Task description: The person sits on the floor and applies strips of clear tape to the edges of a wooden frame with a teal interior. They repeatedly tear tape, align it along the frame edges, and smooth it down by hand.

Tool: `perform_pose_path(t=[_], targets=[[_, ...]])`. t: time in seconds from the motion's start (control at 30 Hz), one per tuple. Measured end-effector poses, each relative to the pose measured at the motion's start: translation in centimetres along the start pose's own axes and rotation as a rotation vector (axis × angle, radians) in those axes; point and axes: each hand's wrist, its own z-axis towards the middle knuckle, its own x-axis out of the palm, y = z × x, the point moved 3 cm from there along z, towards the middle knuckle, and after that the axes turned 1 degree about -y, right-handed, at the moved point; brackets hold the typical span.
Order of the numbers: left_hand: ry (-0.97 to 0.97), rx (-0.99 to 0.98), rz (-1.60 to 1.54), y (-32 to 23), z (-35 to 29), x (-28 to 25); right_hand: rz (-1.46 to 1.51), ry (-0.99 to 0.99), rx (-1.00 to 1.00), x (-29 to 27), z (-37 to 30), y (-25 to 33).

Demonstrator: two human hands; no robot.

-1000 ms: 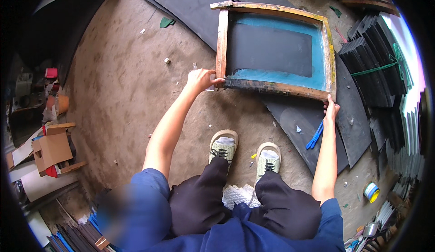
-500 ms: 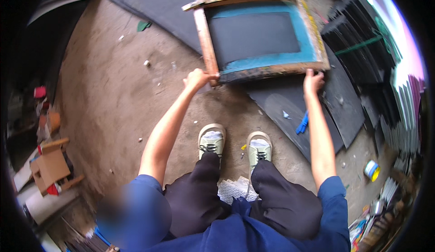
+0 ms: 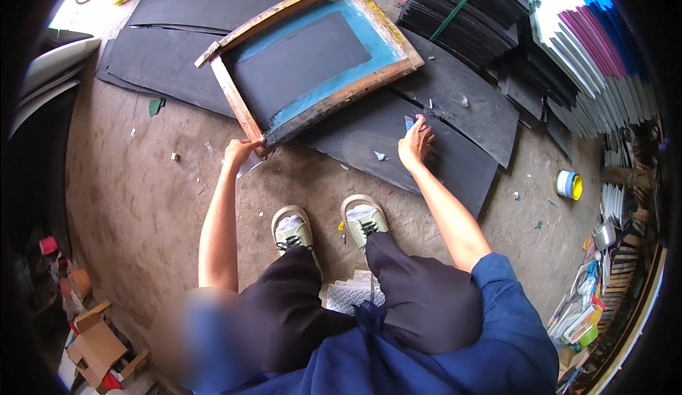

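Wooden frame (image 3: 348,99) with blue-bordered mesh — situated over flat black sheets (image 3: 447,168) on the floor (image 3: 156,196). At its near-left corner, narrow pinching grip of left hand (image 3: 239,153). Apart from the frame, above the sheets, right hand (image 3: 416,145) with curled fingers at small blue piece (image 3: 408,123) — cannot tell if closed upon it. Beside, pale scrap (image 3: 381,156). Farther right, can with yellow end (image 3: 569,185).
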Motion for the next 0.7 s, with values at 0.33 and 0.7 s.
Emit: perform_pose_path(t=[0.33,0.7], targets=[[-0.013,-0.051,0.034,0.7,-0.2,0.1,0.402,0.501,-0.559,-0.9,-6.1,16.7],[-0.002,-0.074,-0.057,-0.4,-0.5,0.3,0.048,0.631,-0.87,4.0,-12.0,23.3]])
